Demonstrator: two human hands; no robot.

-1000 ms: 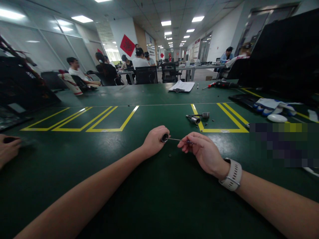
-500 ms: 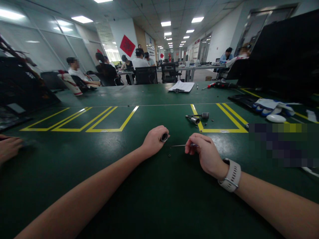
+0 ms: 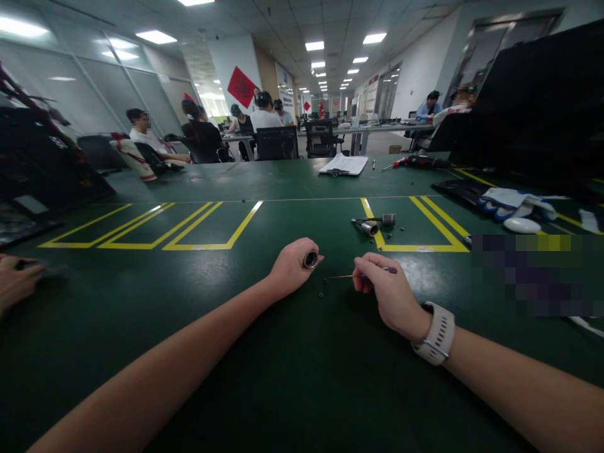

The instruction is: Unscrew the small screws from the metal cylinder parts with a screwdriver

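My left hand [image 3: 291,267] is closed around a hollow metal cylinder [image 3: 310,259], its open round end turned towards me; the rest is hidden in the fist. To the right, my right hand [image 3: 384,286] pinches what looks like a slim screwdriver [image 3: 340,277]. Its thin shaft points left, and the handle end sticks out above the hand. The shaft's tip is apart from the cylinder, with a dark speck by it, too small to name. Below the tip a small ring-shaped piece [image 3: 321,294] lies on the green table [image 3: 302,390].
Two metal cylindrical parts [image 3: 368,228] with stems lie beyond my right hand among several tiny pieces. A clipboard with paper [image 3: 344,165], a red-handled tool [image 3: 400,162], gloves [image 3: 514,202] and a white mouse [image 3: 522,224] lie farther off. Another person's hand [image 3: 19,277] is at the left edge.
My right hand has shifted slightly right with the tool, and more of the handle end shows above it. My left hand stays nearly still with the cylinder.
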